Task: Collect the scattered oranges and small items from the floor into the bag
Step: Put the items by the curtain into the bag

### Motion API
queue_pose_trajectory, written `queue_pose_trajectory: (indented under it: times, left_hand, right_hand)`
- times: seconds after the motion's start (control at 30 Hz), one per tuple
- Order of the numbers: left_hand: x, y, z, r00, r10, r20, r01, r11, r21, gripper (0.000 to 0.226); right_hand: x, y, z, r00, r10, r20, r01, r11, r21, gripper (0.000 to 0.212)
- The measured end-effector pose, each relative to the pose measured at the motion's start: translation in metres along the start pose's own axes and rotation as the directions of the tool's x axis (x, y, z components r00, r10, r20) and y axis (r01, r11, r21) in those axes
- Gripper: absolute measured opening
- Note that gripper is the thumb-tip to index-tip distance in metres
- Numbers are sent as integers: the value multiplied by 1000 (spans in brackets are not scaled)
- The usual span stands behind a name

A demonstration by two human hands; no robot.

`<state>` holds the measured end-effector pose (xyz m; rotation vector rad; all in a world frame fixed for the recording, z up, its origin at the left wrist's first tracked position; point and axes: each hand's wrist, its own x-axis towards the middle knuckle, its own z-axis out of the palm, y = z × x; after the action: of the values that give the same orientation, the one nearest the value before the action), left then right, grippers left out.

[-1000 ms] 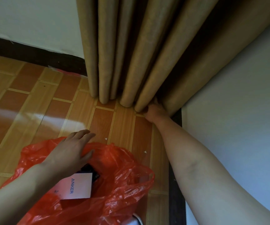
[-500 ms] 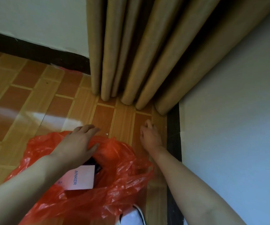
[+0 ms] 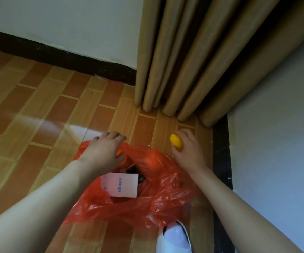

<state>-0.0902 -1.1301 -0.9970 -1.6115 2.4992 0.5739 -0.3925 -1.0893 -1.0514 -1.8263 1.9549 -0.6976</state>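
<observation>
Holding an orange [image 3: 176, 141] in its curled fingers, the right hand [image 3: 187, 151] sits beside the red bag [image 3: 158, 194], whose rim the left hand [image 3: 104, 152] grips.

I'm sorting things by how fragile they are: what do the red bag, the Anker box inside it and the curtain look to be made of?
Red bag: thin, glossy plastic film, judging by its crinkles, sheen and translucency. Anker box: probably matte cardboard, flat-faced with crisp edges and printed lettering. Curtain: tan woven fabric, matte, hanging in soft rounded folds.

Bag [image 3: 165, 198] mouth open between hands; curtain [image 3: 193, 61] and wall [image 3: 275, 143] beyond
</observation>
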Motion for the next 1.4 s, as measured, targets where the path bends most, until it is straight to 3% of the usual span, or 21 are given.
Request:
queue_pose_trajectory:
  times: [0.23,0.5,0.77,0.97,1.27,1.4]
  left_hand:
    - [-23,-21,-2,994,-103,45,102,994,28,63]
    - [-32,-34,-1,984,-173,47,171,984,46,64]
    - [-30,-32,1,985,-162,57,159,986,53,65]
    - [-34,-36,5,979,-185,91,178,981,78,79]
    - [-59,-45,-1,968,-225,111,216,972,90,83]
    - [-85,-52,0,957,-276,92,264,957,122,88]
  right_hand:
    - [-63,-57,38,957,-230,176,211,970,117,46]
    - [-104,-43,69,882,-321,344,343,939,-2,47]
    - [-97,-36,65,912,-262,317,293,955,-53,38]
    - [-88,-29,55,942,-210,261,238,968,-80,36]
    - [-73,-24,44,964,-143,225,176,975,-132,45]
    - [-72,-23,37,977,-10,213,41,989,-139,65]
